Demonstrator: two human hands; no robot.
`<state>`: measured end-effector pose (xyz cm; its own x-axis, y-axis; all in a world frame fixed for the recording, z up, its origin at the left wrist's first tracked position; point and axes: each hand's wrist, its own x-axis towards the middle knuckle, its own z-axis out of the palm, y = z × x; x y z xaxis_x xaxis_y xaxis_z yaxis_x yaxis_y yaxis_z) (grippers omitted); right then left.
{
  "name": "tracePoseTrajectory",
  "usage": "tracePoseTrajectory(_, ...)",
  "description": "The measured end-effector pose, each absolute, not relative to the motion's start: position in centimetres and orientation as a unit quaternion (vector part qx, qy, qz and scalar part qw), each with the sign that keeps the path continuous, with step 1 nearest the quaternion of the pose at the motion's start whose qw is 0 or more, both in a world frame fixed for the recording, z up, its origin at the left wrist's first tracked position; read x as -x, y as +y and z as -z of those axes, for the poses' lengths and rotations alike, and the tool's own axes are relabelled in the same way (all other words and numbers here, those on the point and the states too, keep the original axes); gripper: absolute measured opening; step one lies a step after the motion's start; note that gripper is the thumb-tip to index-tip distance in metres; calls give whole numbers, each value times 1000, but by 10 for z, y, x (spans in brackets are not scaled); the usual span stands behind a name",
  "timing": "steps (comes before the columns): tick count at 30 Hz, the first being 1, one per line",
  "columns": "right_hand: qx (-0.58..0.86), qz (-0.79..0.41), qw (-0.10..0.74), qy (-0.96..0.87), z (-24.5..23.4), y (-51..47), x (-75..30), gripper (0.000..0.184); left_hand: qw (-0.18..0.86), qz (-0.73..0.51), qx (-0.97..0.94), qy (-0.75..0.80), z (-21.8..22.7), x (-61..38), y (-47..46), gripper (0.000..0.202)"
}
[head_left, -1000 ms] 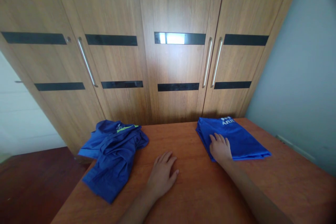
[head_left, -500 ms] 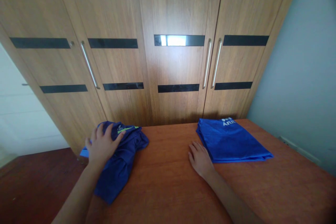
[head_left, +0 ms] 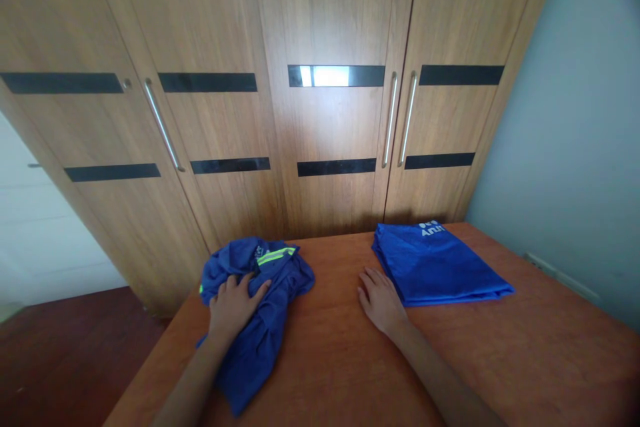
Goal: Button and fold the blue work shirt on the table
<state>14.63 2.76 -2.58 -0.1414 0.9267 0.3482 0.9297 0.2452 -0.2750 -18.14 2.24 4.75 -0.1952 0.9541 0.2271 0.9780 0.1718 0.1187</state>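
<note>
Your left hand [head_left: 234, 312] spreads over the crumpled blue garment [head_left: 280, 297] at the table's [head_left: 340, 367] left; I can't tell if it grips. Expect light, limp cloth, best pinched at 2 edges. Your right hand [head_left: 383, 303] lies open beside the folded garment [head_left: 445, 271].

"How is the left hand [head_left: 235, 310] posed?"
"Back upward, thumb [head_left: 263, 289] angled out to the right, fingers [head_left: 231, 283] forward. Whether the fingertips grip is hidden."
"And the right hand [head_left: 383, 305]?"
"Palm down, loosely extended, pointing forward and a little left."
"The arms?"
"Both bare: the left forearm [head_left: 194, 373] slants inward from lower left, the right forearm [head_left: 440, 370] from lower right."
</note>
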Motion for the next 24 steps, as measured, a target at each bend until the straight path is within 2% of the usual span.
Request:
tracePoseTrajectory(8,545,-94,358,-752,15,26,-150,38,23,165,719,-675,-22,88,6,58)
tracePoseTrajectory(13,546,-142,367,-740,19,29,-153,38,-49,251,759,-599,-21,82,1,52)
tracePoseTrajectory(17,549,-159,377,-729,28,34,-156,48,-203,356,708,-576,-20,97,8,44)
tracePoseTrajectory(21,558,-152,389,-717,38,39,-158,53,-438,475,516,-562,-25,109,14,42)
tracePoseTrajectory(24,561,-136,395,-715,42,41,-159,56,-530,536,384,-533,-34,118,16,38)
